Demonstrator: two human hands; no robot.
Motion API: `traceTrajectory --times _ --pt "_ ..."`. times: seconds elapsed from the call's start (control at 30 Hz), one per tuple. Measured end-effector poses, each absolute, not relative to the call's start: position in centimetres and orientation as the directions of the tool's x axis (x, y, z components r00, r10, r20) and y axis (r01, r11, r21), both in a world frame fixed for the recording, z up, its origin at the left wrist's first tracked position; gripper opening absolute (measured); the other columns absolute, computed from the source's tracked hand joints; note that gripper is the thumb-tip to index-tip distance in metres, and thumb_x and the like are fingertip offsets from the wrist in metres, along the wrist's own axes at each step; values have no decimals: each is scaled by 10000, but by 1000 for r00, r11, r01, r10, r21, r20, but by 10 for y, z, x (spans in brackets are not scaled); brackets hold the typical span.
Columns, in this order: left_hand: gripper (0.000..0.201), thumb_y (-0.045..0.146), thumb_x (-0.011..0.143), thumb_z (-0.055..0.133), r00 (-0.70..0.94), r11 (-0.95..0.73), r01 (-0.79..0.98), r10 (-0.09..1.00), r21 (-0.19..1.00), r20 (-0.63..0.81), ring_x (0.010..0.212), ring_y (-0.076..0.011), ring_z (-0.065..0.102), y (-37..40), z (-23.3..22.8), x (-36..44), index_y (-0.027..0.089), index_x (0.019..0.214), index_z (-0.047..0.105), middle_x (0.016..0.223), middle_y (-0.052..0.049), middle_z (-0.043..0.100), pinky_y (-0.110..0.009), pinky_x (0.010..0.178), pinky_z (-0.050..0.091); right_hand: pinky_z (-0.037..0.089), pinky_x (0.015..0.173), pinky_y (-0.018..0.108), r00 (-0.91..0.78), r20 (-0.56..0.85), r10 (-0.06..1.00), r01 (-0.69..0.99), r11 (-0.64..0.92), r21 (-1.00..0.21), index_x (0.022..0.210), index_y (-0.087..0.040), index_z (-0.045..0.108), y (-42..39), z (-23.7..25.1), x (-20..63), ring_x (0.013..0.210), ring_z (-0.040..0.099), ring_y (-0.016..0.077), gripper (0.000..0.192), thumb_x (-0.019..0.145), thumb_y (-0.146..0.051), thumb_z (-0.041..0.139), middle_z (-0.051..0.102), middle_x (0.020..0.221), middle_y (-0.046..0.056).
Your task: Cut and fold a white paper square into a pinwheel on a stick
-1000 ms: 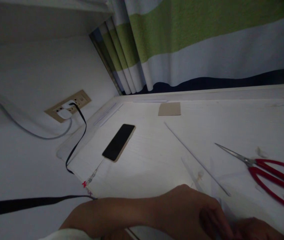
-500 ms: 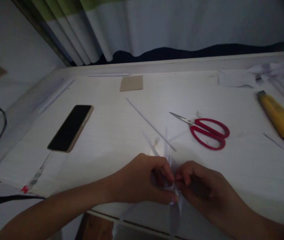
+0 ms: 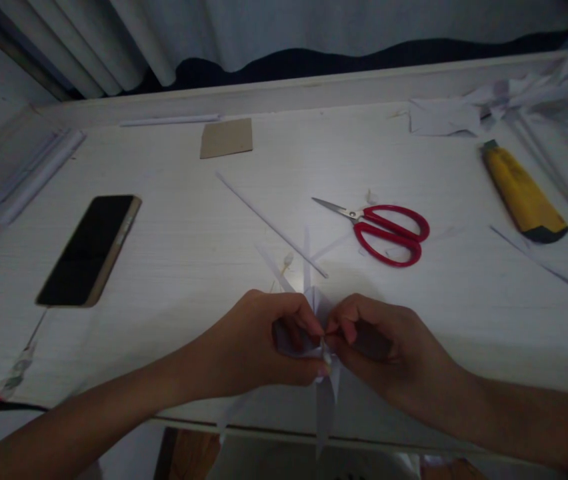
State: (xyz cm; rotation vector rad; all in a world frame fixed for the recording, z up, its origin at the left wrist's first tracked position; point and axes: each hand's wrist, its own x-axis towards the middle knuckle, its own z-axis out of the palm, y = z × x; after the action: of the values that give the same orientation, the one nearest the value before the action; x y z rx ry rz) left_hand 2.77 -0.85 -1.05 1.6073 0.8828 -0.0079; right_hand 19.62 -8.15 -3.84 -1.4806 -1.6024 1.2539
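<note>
Near the table's front edge, my left hand (image 3: 269,340) pinches a white folded paper piece (image 3: 327,397) between thumb and fingers. Long thin strips spread out from this piece, some across the table and some down over the edge. Close against it, my right hand (image 3: 389,350) has its thumb and fingertips pinched together at the middle of the paper. What exactly lies between those right fingertips is too small and dark to make out. Just beyond the hands are a thin white rolled paper stick (image 3: 274,227) and a small pale bit with a yellowish stem (image 3: 287,261).
Red-handled scissors (image 3: 389,233) lie beyond my right hand. A yellow tube (image 3: 524,190), a thin strip (image 3: 539,260) and crumpled white paper (image 3: 444,117) are at the right. A phone (image 3: 89,250) rests at the left. Cardboard (image 3: 227,139) and paper rolls (image 3: 44,175) lie farther back.
The camera has shifted, so the table things appear higher and farther left. Both hands stay pinched at the paper piece, with little visible change in their hold.
</note>
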Motion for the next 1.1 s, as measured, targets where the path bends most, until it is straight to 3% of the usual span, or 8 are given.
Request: traceTrajectory --times 0.5,0.73,1.1 --pt "201 242 610 645 667 65 613 492 788 -559 546 -62 491 -5 0 34 137 767 578 644 22 579 -157 489 400 395 528 221 -193 -136 972 386 -52 -921 659 -206 396 -79 -37 197 621 501 109 178 685 -47 472 537 704 -16" --pt "202 268 616 646 699 29 553 528 833 -482 533 -56 499 -8 -12 30 161 772 576 638 34 585 -143 472 396 400 537 216 -202 -139 970 391 -50 -919 654 -200 399 -78 -37 197 628 501 107 185 668 -28 464 535 701 -14" --pt "198 267 619 642 693 25 559 535 829 -483 528 -60 494 -9 -12 31 155 764 565 636 26 581 -148 469 395 403 538 216 -198 -140 970 411 -47 -910 654 -197 410 -79 -36 197 625 515 107 167 668 -41 467 556 703 -11"
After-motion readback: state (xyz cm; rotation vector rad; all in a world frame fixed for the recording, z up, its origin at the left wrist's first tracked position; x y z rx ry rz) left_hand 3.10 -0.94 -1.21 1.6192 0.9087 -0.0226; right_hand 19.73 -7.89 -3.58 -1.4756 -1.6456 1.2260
